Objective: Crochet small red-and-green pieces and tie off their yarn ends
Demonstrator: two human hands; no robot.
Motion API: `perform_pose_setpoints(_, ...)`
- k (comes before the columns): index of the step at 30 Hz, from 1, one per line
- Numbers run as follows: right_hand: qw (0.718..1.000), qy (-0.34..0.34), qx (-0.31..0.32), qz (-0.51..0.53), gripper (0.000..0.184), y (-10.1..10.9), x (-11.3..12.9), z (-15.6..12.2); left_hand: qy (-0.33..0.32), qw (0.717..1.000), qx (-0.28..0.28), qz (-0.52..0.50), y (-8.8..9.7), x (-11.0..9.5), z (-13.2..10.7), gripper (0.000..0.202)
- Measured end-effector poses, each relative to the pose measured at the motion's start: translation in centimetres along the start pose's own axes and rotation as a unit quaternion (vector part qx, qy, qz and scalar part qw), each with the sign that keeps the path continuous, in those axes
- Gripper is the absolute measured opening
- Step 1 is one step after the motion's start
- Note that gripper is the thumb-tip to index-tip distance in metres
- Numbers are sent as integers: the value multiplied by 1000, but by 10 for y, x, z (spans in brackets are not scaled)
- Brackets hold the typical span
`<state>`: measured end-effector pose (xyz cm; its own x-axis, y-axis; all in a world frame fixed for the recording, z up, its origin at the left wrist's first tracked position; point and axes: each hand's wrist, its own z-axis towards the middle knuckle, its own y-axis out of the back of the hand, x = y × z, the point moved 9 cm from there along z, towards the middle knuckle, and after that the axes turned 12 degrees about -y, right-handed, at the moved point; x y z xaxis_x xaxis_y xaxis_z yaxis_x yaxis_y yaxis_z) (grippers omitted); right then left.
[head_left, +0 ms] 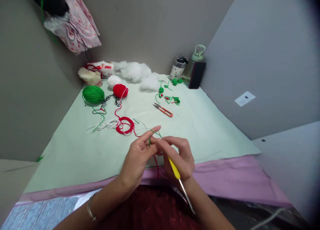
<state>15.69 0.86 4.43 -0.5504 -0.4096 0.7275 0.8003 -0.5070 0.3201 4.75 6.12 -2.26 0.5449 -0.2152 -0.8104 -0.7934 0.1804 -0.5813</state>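
Observation:
My left hand (136,156) is at the front middle of the table, index finger stretched out with green yarn (156,133) passing over it, thumb and other fingers pinched together. Against its fingertips, my right hand (178,155) is closed round a crochet hook (175,169) with a yellow handle. One metal end of the hook points down past my right wrist; its other end is hidden in the fingers. Whatever small work lies between the fingertips is covered. Below them hangs a red strand (156,165), and a white strand (141,122) runs off toward the left.
Beyond my hands lie orange-handled thread snips (163,110) and several small green-and-red crocheted pieces (176,100). On the left are green (93,94), red (120,90) and white yarn balls (114,81), plus a red yarn coil (125,125). White stuffing (136,71), a phone (197,75) and a bottle (197,58) stand behind.

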Motion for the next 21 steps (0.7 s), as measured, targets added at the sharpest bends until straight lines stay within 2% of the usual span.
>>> perform_pose_setpoints(2,999,-14,-12,33,31,6,-3,1,62,998,12,-28,-1,8,-1,53)
perform_pose_setpoints(4,987,-96,-12,129,25,13,-18,8,87,995,18,-36,1,8,-1,45)
perform_pose_setpoints(7,939,-207,14,273,18,11,-36,15,55,998,25,-10,3,-1,1,41)
perform_pose_setpoints(9,927,-217,54,302,16,2,-35,18,25,999,38,13,1,-6,2,43)
perform_pose_setpoints(12,940,-193,90,267,17,-7,-27,19,-4,998,51,30,-1,-8,2,41)
perform_pose_setpoints(15,964,-153,84,203,23,-7,-18,17,-20,998,37,41,1,-9,4,37)
perform_pose_setpoints(18,995,-41,61,69,33,-5,0,11,-17,1000,17,18,2,-9,5,40)
perform_pose_setpoints(21,996,75,8,-41,44,-3,15,-2,41,998,22,-48,-3,1,3,47)
